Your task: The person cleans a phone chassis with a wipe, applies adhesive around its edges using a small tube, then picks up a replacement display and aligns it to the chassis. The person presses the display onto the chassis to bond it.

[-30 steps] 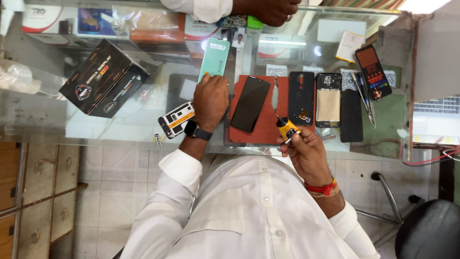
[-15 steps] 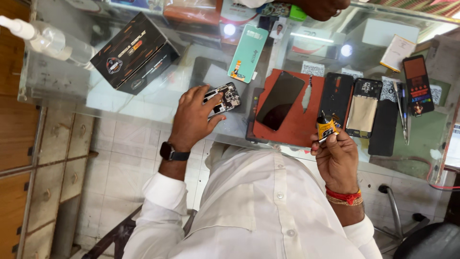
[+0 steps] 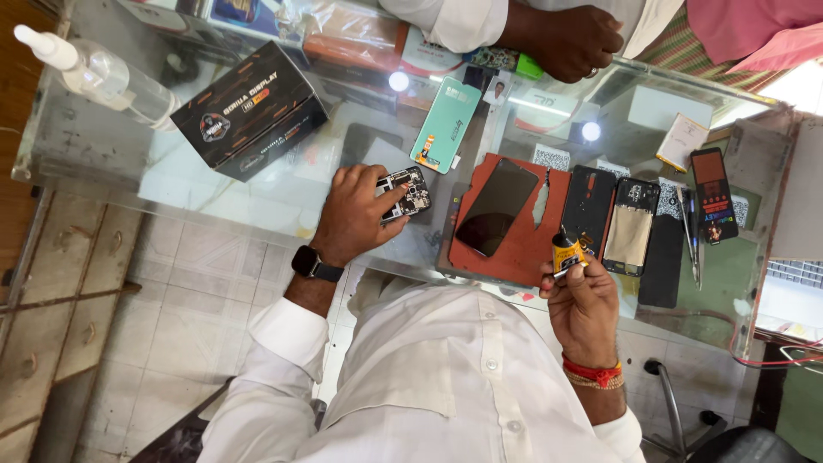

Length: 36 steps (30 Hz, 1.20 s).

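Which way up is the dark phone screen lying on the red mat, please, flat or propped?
Flat. The dark phone screen lies glass-up on the red mat, its whole outline resting on the surface, with neither hand touching it.

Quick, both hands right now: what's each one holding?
Left hand: closed on an opened phone body, circuitry showing, on the glass counter.
Right hand: closed on a small yellow-black tube.

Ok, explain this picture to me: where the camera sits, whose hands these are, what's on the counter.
There is no machine here. The camera sits on a person's head and looks down over their white shirt. Their left hand has its grip on a small opened phone part; their right hand holds a little yellow and black tube. On the glass counter lie a red mat bearing a dark phone screen, a black box and a teal phone cover. The hand at the top belongs to someone else.
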### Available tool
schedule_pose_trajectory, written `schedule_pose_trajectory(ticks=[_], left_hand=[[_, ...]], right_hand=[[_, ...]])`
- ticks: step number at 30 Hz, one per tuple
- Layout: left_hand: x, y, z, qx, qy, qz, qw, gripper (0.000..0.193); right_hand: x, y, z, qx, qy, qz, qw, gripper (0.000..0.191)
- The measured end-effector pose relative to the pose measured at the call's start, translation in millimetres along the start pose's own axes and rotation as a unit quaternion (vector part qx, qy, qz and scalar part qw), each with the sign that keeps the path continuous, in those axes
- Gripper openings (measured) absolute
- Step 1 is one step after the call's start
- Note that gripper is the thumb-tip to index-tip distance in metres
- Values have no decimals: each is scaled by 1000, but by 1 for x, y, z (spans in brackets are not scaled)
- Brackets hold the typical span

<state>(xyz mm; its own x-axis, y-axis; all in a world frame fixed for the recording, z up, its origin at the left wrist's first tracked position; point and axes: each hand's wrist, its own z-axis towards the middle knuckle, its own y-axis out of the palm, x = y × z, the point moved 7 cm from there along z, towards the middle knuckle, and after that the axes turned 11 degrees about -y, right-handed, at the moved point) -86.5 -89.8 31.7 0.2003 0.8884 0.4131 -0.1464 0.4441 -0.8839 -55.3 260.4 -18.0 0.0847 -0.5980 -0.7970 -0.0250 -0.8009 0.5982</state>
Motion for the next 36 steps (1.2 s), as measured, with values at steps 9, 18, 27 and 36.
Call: schedule_pose_trajectory(ticks=[9,18,27,36], left_hand=[[42,35,4,-39,-86,-890,446,58],[113,63,-4,-135,-177,-919,325,60],[123,89,-11,-133,-205,-934,260,50],[121,112,-16,-151,-252,-929,227,53]], right_hand=[[-33,51,9,-20,-120,-138,983,24],[-76,152,9,-110,-338,-459,815,23],[-82,183,1,-132,-453,-540,697,21],[-75,193,0,-183,-491,-566,637,30]])
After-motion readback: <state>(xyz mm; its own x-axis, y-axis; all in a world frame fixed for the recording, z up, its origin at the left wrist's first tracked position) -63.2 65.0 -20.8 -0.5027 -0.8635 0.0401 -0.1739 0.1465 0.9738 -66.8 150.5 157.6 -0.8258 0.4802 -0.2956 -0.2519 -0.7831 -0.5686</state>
